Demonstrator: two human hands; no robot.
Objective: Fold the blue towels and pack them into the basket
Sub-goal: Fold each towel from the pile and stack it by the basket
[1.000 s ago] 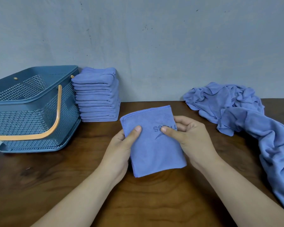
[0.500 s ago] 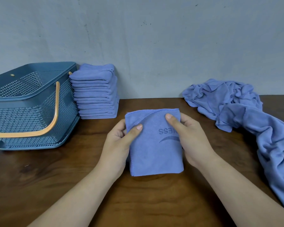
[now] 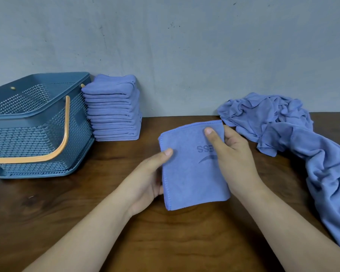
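One folded towel [image 3: 192, 173] sits between both grips, a neat rectangle whose long axis runs away from the person, with the far end leaning slightly left. The left grip [image 3: 147, 179] pinches its left edge, thumb on top and fingers beneath. The right grip [image 3: 234, 154] clasps the right edge, with its thumb laid over the printed logo near the far corner. The towel is low over the counter [image 3: 165, 242]; I cannot tell whether its near edge touches the wood.

The stack of folded towels [image 3: 114, 112] lies to the far left of the held towel, against the wall, so the left grip is nearer and the carry probably goes left and away. The basket [image 3: 28, 116] stands just beside the stack, further left, with its orange handle [image 3: 65, 134] swung down over the near side. The heap of unfolded towels [image 3: 283, 124] lies to the right, near the right grip.
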